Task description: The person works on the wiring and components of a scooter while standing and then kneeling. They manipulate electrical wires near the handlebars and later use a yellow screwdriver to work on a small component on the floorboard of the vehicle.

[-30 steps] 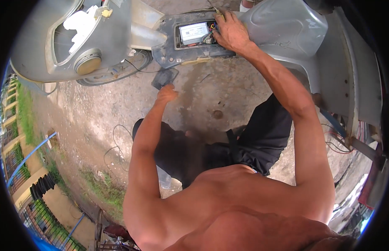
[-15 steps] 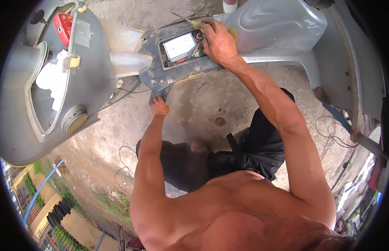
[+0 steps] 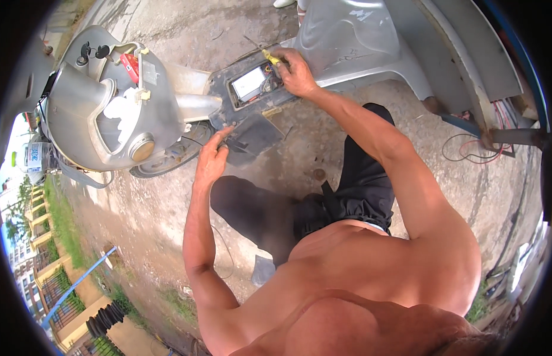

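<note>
My right hand (image 3: 298, 72) is closed round a screwdriver with a yellow handle (image 3: 270, 57); its thin shaft points away to the upper left. That hand rests at the right end of an open compartment in the black footboard (image 3: 228, 113) of a grey scooter. Inside the compartment sit a white box-shaped unit (image 3: 249, 84) and coloured wires, partly covered by my hand. My left hand (image 3: 212, 160) is at the footboard's near left corner, index finger stretched out against it, with nothing visible in it. Beside its fingers, a dark flat panel (image 3: 255, 137) lies along the footboard's near edge.
The scooter's grey front body (image 3: 80, 118) at the left holds a red device (image 3: 130, 67) and white crumpled material (image 3: 122, 113). Grey bodywork (image 3: 347, 41) rises at the right. Loose wires (image 3: 466, 148) lie right of my knee on the concrete. Another person's shoe (image 3: 284, 3) shows at the top.
The view has shifted, showing more of the scooter's front. My left hand has changed its pose, with its index finger extended, and more of the dark panel shows. My right hand still holds the screwdriver.
</note>
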Tool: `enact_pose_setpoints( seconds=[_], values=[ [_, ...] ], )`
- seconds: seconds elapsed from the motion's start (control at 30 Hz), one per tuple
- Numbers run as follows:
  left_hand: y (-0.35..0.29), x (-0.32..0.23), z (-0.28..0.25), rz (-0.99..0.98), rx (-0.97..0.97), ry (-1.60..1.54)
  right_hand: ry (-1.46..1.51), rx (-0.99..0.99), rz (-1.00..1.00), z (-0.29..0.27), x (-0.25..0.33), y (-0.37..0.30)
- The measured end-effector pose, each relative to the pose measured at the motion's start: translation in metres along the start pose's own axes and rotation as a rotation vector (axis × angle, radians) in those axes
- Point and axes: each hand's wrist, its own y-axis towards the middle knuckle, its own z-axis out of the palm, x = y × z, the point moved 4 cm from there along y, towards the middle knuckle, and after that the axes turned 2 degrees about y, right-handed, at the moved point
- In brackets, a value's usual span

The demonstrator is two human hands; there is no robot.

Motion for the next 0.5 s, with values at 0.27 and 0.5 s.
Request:
enact_pose_setpoints(
  seconds=[0.27, 0.5],
  values=[
    [0.158, 0.007, 0.003, -0.177, 0.077, -0.119, 0.369, -0.130, 0.409, -0.011, 0.007, -0.028],
    [0.218, 0.021, 0.021, 0.001, -0.257, 0.451, 0.265, -0.088, 0.389, -0.010, 0.012, -0.027]
  ],
)
